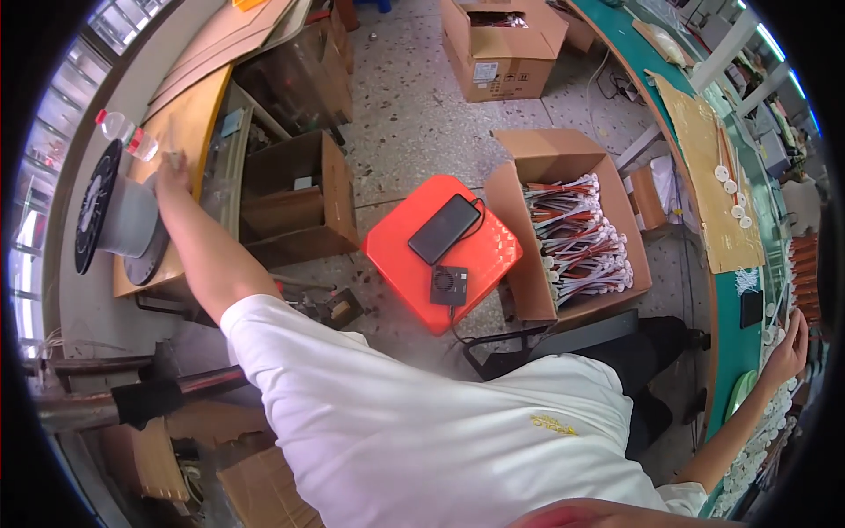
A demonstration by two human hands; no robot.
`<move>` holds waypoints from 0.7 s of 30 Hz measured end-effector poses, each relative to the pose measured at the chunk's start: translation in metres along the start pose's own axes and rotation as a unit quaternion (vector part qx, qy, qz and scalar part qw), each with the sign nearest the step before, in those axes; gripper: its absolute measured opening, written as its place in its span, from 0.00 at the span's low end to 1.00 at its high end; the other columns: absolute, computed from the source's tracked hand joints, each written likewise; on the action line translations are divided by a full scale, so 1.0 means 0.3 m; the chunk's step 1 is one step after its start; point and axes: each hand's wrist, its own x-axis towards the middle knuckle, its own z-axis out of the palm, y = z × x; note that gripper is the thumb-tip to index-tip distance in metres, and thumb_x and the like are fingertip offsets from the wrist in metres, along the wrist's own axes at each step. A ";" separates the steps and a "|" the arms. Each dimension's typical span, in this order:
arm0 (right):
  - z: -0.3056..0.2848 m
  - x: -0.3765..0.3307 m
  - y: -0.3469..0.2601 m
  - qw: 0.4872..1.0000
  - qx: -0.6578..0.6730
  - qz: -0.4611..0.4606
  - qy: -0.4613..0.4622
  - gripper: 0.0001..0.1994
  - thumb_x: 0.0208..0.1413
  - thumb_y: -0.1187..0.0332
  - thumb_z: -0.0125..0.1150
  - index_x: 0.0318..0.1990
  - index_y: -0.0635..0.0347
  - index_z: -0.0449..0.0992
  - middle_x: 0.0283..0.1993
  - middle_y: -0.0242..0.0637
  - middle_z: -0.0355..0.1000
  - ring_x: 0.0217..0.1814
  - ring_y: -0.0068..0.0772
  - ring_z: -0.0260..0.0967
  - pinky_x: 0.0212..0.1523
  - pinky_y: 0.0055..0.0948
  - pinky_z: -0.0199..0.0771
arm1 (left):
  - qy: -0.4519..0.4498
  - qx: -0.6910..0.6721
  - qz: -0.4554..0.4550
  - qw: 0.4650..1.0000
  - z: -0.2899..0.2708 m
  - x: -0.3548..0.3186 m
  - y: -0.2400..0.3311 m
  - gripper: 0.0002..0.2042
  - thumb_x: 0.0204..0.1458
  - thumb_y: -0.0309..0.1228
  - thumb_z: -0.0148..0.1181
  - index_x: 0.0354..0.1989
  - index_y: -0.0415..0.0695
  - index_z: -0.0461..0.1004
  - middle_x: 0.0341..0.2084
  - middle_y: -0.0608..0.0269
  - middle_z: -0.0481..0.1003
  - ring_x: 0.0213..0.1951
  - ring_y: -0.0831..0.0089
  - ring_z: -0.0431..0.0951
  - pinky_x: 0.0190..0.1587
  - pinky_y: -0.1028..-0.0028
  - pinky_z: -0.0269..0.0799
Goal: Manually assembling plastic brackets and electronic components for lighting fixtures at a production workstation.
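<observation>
My left hand (pixel 172 176) reaches out to the wooden table (pixel 195 123) on the left, between a large spool (pixel 128 216) with a black flange and a clear plastic bottle (pixel 128 136) with a red cap. Its fingers are smeared, and a pale blur shows at their tips. Far to the right, my right hand (pixel 783 354) has its fingers stretched out over the green worktable (pixel 727 339). Around it lie many white round-ended parts (pixel 753 449), and a row of brown-orange wires (pixel 803 273) hangs just beyond its fingertips.
A red stool (pixel 396 246) carries a black power bank (pixel 443 229) and a small dark device (pixel 449 285) with a cable. Beside it stands an open carton (pixel 528 299) full of wire bundles (pixel 576 238). Other cartons (pixel 502 84) stand farther off; a brown board (pixel 704 176) covers part of the worktable.
</observation>
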 end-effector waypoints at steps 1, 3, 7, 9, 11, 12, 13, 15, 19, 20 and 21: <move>-0.010 0.006 -0.026 1.000 -0.029 0.000 0.003 0.12 0.63 0.70 0.57 0.49 0.70 0.78 0.48 0.40 0.78 0.48 0.28 0.76 0.51 0.23 0.74 | -0.003 -0.015 0.015 1.000 0.007 0.014 -0.010 0.23 0.59 0.34 0.61 0.56 0.33 0.61 0.51 0.41 0.65 0.43 0.54 0.74 0.40 0.70 0.83; -0.044 0.018 -0.087 1.000 -0.026 0.007 0.010 0.13 0.63 0.71 0.57 0.50 0.70 0.78 0.48 0.40 0.78 0.48 0.28 0.75 0.52 0.24 0.73 | -0.003 -0.032 0.010 0.999 0.047 -0.076 -0.093 0.26 0.59 0.33 0.60 0.60 0.32 0.58 0.54 0.37 0.62 0.45 0.50 0.73 0.44 0.67 0.83; -0.147 0.007 -0.090 0.998 -0.057 -0.029 -0.002 0.13 0.64 0.70 0.56 0.50 0.70 0.78 0.48 0.40 0.78 0.49 0.29 0.75 0.52 0.24 0.73 | 0.169 0.010 0.066 0.983 0.206 -0.391 -0.113 0.27 0.61 0.31 0.54 0.64 0.30 0.54 0.61 0.40 0.58 0.51 0.44 0.71 0.57 0.57 0.75; -0.132 -0.037 -0.059 0.998 -0.060 -0.020 -0.015 0.13 0.64 0.70 0.56 0.50 0.71 0.78 0.48 0.41 0.78 0.49 0.29 0.75 0.52 0.25 0.73 | 0.214 0.035 0.092 0.972 0.158 -0.454 0.057 0.24 0.63 0.30 0.52 0.63 0.30 0.57 0.60 0.43 0.62 0.53 0.46 0.72 0.59 0.57 0.73; -0.298 -0.088 -0.042 0.989 -0.149 -0.015 -0.009 0.14 0.65 0.69 0.53 0.51 0.69 0.78 0.50 0.40 0.78 0.52 0.30 0.75 0.54 0.27 0.74 | 0.191 0.128 0.116 0.966 0.220 -0.765 -0.151 0.23 0.62 0.30 0.52 0.62 0.31 0.58 0.59 0.44 0.63 0.52 0.47 0.72 0.59 0.58 0.73; -0.354 -0.099 0.010 0.989 -0.146 -0.012 -0.006 0.14 0.65 0.69 0.53 0.51 0.69 0.78 0.50 0.40 0.78 0.52 0.30 0.75 0.54 0.27 0.74 | 0.187 0.172 0.143 0.957 0.216 -0.883 -0.131 0.22 0.62 0.30 0.52 0.62 0.31 0.59 0.58 0.44 0.63 0.52 0.47 0.72 0.58 0.59 0.73; -0.414 -0.130 0.081 0.988 -0.148 0.047 0.023 0.14 0.65 0.68 0.54 0.51 0.68 0.78 0.49 0.40 0.78 0.52 0.30 0.75 0.53 0.27 0.74 | 0.173 0.216 0.171 0.946 0.225 -0.951 -0.102 0.22 0.62 0.30 0.52 0.61 0.31 0.59 0.58 0.45 0.64 0.52 0.48 0.72 0.58 0.59 0.73; -0.612 -0.205 0.169 0.965 -0.213 0.140 0.068 0.15 0.63 0.66 0.57 0.50 0.68 0.78 0.48 0.43 0.79 0.52 0.32 0.76 0.54 0.28 0.75 | 0.095 0.298 0.198 0.929 0.216 -1.035 -0.127 0.21 0.62 0.29 0.52 0.61 0.32 0.61 0.57 0.45 0.65 0.52 0.49 0.72 0.57 0.60 0.73; -0.572 -0.319 0.159 0.971 -0.093 0.174 0.138 0.13 0.62 0.67 0.59 0.48 0.68 0.79 0.44 0.41 0.79 0.46 0.32 0.76 0.51 0.28 0.74 | -0.198 0.382 0.263 0.863 -0.122 -0.601 0.273 0.19 0.62 0.29 0.52 0.59 0.33 0.63 0.55 0.47 0.67 0.52 0.52 0.73 0.56 0.62 0.73; -0.542 -0.332 0.140 0.962 -0.140 0.195 0.129 0.13 0.61 0.67 0.60 0.46 0.67 0.80 0.40 0.38 0.79 0.42 0.27 0.75 0.48 0.25 0.73 | -0.282 0.380 0.291 0.832 0.184 -0.490 0.084 0.19 0.62 0.29 0.52 0.58 0.33 0.63 0.55 0.47 0.67 0.52 0.53 0.73 0.56 0.62 0.73; -0.429 -0.299 0.016 0.963 -0.158 0.202 0.080 0.11 0.59 0.67 0.62 0.43 0.67 0.81 0.37 0.36 0.79 0.38 0.23 0.74 0.43 0.22 0.72 | -0.349 0.378 0.329 0.792 0.469 -0.435 -0.042 0.18 0.62 0.28 0.52 0.58 0.33 0.64 0.55 0.48 0.68 0.52 0.53 0.73 0.55 0.62 0.73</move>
